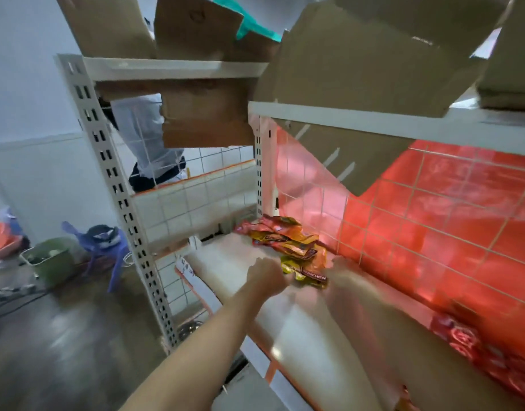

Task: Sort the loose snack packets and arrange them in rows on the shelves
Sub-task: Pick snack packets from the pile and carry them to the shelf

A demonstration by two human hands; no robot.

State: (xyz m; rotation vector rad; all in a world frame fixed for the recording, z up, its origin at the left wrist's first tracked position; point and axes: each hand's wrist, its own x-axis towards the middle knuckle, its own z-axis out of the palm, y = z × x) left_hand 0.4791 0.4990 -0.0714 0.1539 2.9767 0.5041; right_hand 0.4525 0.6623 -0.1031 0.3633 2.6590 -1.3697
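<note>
A loose pile of orange and yellow snack packets (287, 237) lies on the white shelf board (302, 327), in its far left corner against the red-backed wire grid. My left hand (265, 275) reaches in from the lower left, and its curled fingers grip the near edge of the nearest yellow packet (307, 275). My right hand (339, 264) is a motion-blurred streak just right of that packet; I cannot make out its fingers. Red snack packets (465, 341) lie along the grid at the shelf's right end.
Cardboard boxes (359, 54) crowd the upper shelves and overhang this one. The perforated rack post (130, 221) stands at the left. On the floor beyond it are a green bin (52, 259) and a purple stool (107, 247). Another person (148, 143) stands behind the rack.
</note>
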